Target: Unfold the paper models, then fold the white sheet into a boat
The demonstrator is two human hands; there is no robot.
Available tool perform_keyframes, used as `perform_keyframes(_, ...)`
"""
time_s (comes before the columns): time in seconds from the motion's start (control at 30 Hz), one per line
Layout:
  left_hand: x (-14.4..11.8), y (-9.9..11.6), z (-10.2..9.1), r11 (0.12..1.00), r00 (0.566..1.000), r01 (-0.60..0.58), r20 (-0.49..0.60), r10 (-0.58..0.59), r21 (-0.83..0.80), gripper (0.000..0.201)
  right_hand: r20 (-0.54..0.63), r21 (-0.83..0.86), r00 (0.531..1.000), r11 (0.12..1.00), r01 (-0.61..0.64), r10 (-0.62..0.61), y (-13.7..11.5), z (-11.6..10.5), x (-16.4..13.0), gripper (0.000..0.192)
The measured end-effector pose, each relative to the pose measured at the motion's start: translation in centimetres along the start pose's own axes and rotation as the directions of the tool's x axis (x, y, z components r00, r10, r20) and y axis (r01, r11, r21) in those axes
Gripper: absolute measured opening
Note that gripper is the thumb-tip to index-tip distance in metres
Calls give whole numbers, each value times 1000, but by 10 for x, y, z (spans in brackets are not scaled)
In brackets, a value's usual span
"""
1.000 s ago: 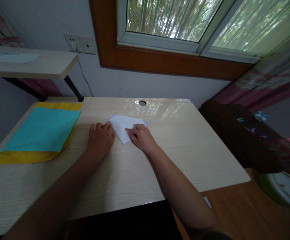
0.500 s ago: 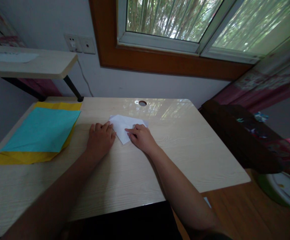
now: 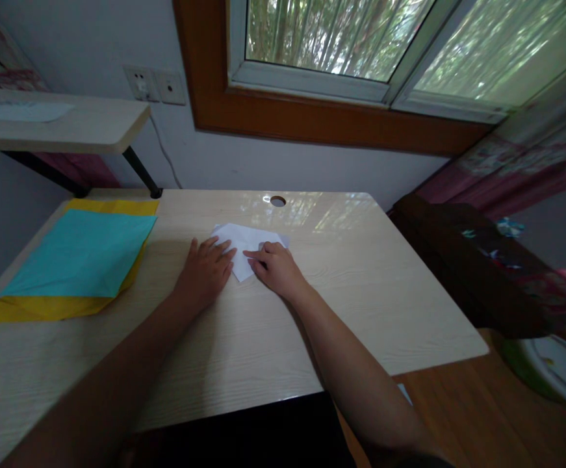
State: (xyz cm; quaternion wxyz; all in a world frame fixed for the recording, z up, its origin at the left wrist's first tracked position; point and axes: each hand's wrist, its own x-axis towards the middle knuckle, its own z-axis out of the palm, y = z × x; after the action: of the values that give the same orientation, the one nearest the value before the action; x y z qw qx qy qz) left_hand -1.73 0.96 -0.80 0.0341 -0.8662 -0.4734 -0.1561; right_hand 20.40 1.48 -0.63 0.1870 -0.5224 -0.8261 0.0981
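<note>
A white sheet of paper [image 3: 244,239], folded to a point toward me, lies on the desk. My left hand [image 3: 207,270] rests palm down at its left side, open, with spread fingers reaching over the paper. On the right part of the paper sits my right hand [image 3: 275,266]. Its index finger is stretched out and touches the surface, the thumb stands apart below it, and the other fingers are curled. Nothing shows between that thumb and index finger. Both hands cover parts of the paper's edges.
A turquoise sheet [image 3: 88,250] lies over a yellow sheet [image 3: 49,309] on the left of the pale desk [image 3: 360,286]. A raised shelf [image 3: 102,123] stands behind them. Near the back edge is a round cable hole [image 3: 278,201]. Dark furniture [image 3: 472,273] stands to the right.
My left hand has slid to the right, further onto the paper, and its fingers have spread. The right hand and the paper stay in nearly the same place.
</note>
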Motion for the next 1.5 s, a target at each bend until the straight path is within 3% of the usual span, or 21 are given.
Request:
perform_keyframes(0.17,1,-1,6,986,987,-154,24,156,-66,42,17,-16,1000,1000,-7,8,-1,-2,0,33)
perform_keyframes(0.27,0,-1,8,982,983,-176,41,179,-72,44,21,-18,1000,1000,-7,8,-1,-2,-1,33)
perform_keyframes(1.1,2,1,-2,997,987,69,144,-72,29,54,2,37,1000,999,-16,16,2,2,-1,33)
perform_keyframes(1.5,0,-2,1,993,990,115,77,-117,32,55,4,13,1000,1000,-16,16,1,1,0,33)
